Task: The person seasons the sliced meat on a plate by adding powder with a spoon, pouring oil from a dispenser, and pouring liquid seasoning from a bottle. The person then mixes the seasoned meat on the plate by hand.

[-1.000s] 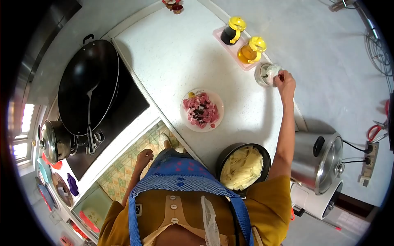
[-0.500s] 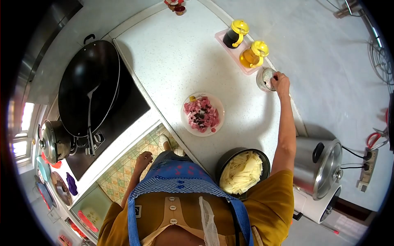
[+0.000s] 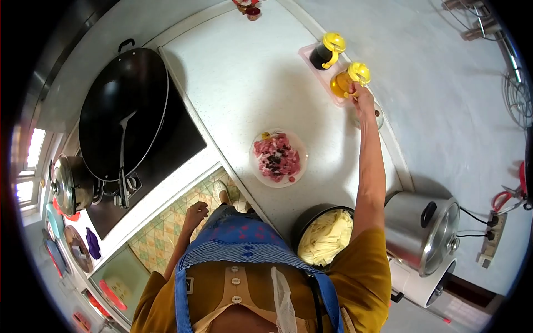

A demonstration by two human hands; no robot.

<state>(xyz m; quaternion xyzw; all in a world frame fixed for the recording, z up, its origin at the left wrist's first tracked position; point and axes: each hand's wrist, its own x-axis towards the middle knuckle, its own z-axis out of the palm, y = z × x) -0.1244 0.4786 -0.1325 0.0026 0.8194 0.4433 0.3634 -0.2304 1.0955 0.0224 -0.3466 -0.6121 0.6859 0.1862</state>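
My right hand [image 3: 362, 100] is closed on the yellow handle of the oil jug [image 3: 340, 84], which stands on a pink tray [image 3: 311, 61] beside a dark-filled jug [image 3: 321, 56]. Partly hidden behind my right wrist is a glass jar [image 3: 378, 115] with a lid. A plate [image 3: 301, 166] of cut raw meat [image 3: 277, 157] with dark bits and white powder lies mid-counter. My left hand [image 3: 196, 213] hangs beside the apron over the floor, its fingers curled; what they hold, if anything, cannot be made out.
A wok [image 3: 119, 100] with a spatula [image 3: 122, 150] sits on the stove at left, a lidded pot [image 3: 69, 186] below it. Near my right arm are a bowl of pale sliced vegetable [image 3: 325, 238] and a large steel cooker [image 3: 416, 227]. Small red items [image 3: 252, 13] stand at the counter's far end.
My right hand has left the glass jar, whose lid is now on, moved to the oil jug and closed on its handle. The view has shifted slightly.
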